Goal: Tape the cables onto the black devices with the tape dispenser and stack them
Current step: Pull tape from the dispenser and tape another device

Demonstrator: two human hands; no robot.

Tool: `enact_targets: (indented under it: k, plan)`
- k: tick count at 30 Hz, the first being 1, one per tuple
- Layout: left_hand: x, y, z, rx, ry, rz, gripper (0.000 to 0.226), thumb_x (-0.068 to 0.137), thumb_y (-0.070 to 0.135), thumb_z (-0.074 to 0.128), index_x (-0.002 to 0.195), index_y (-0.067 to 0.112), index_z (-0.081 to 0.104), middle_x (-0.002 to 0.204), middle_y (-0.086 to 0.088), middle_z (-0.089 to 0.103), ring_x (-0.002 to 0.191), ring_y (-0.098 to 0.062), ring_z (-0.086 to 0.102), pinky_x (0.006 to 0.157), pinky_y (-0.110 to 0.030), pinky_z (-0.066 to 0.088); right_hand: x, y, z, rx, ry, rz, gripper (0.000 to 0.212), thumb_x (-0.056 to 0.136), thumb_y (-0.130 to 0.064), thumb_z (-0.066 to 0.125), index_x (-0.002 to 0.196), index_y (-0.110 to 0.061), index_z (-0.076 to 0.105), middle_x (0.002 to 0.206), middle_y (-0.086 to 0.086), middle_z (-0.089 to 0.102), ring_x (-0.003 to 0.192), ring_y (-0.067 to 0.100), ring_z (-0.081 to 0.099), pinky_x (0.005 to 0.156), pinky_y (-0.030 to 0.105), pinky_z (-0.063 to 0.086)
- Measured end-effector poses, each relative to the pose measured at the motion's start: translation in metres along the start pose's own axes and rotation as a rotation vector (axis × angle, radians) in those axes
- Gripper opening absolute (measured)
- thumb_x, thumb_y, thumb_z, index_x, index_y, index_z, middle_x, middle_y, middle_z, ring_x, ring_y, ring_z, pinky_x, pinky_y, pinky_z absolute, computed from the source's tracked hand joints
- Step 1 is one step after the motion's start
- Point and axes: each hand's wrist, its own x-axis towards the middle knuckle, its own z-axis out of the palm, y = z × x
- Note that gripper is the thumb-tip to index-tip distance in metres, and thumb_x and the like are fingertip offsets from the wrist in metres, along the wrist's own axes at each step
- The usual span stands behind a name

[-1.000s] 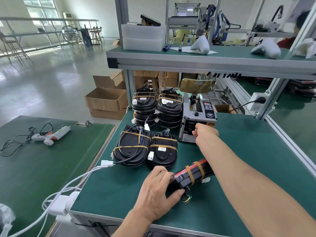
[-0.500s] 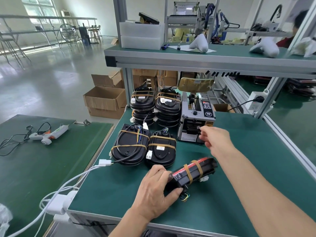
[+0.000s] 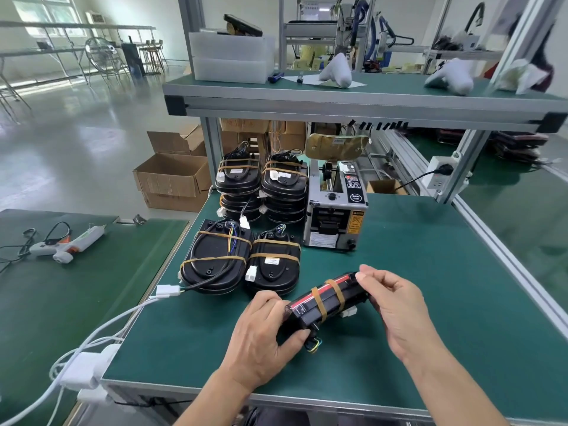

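Note:
A black device point(image 3: 322, 305) with a red stripe and two tan tape bands lies tilted on the green table point(image 3: 415, 302), near the front. My left hand point(image 3: 261, 336) grips its near end. My right hand point(image 3: 396, 309) cups its far end, thumb and forefinger pinched together above it; whether they hold tape is too small to tell. A coloured cable end point(image 3: 313, 345) sticks out under the device. The grey tape dispenser point(image 3: 335, 219) stands behind. Two taped devices point(image 3: 239, 259) lie flat to its left. Two stacks of taped devices point(image 3: 261, 189) rise behind those.
White cables with connectors point(image 3: 166, 292) trail off the table's left edge to white plugs. A glue gun point(image 3: 67, 244) lies on the left table. Cardboard boxes point(image 3: 172, 179) sit on the floor. An overhead shelf point(image 3: 338, 99) spans the bench. A power socket point(image 3: 439, 176) hangs at right.
My right hand has drawn back from the tape dispenser's slot to the far end of the device. My left hand has kept its grip on the device.

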Motion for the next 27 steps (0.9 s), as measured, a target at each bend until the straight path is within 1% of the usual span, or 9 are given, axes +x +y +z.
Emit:
enact_targets:
  k: [2,5,8,14,27]
  plan:
    - [0.000,0.000,0.000,0.000,-0.004,-0.002,0.043,0.103,0.056,0.053,0.092,0.014,0.061,0.090,0.009,0.056,0.101,-0.020,0.055,0.079,-0.036,0.052,-0.001,0.004,0.001,0.007,0.005,-0.014,0.009,0.087,-0.004,0.077,0.079,-0.008,0.079,0.118,-0.001,0.076,0.113,0.012,0.069,0.108,0.033,0.046]
    - [0.000,-0.001,0.000,0.003,-0.004,-0.007,0.045,0.103,0.055,0.053,0.092,0.013,0.062,0.090,0.007,0.057,0.101,-0.020,0.056,0.078,-0.038,0.053,0.000,0.007,0.001,0.001,-0.004,-0.033,0.015,0.086,-0.004,0.077,0.073,-0.011,0.079,0.117,-0.003,0.075,0.105,0.002,0.070,0.097,0.023,0.046]
    - [0.000,0.000,0.000,0.002,0.003,0.003,0.044,0.103,0.054,0.054,0.092,0.011,0.063,0.090,0.006,0.058,0.099,-0.022,0.056,0.078,-0.038,0.053,0.003,0.010,0.001,-0.015,-0.010,-0.041,0.015,0.086,-0.005,0.077,0.073,-0.011,0.079,0.115,-0.007,0.076,0.097,-0.005,0.070,0.090,0.018,0.044]
    - [0.001,0.001,-0.001,0.002,-0.003,-0.005,0.045,0.103,0.053,0.055,0.092,0.010,0.064,0.090,0.005,0.059,0.100,-0.023,0.057,0.077,-0.040,0.053,0.005,0.014,-0.002,-0.031,-0.007,-0.048,0.016,0.087,-0.005,0.077,0.072,-0.011,0.078,0.113,-0.011,0.077,0.094,-0.006,0.070,0.088,0.017,0.043]
    - [0.002,0.002,-0.002,0.000,0.008,0.011,0.041,0.102,0.051,0.057,0.091,0.012,0.062,0.090,0.006,0.058,0.099,-0.022,0.057,0.078,-0.038,0.053,0.008,0.018,-0.002,-0.037,0.008,-0.064,0.016,0.086,-0.004,0.076,0.071,-0.010,0.077,0.112,-0.010,0.077,0.092,-0.008,0.069,0.085,0.016,0.043]
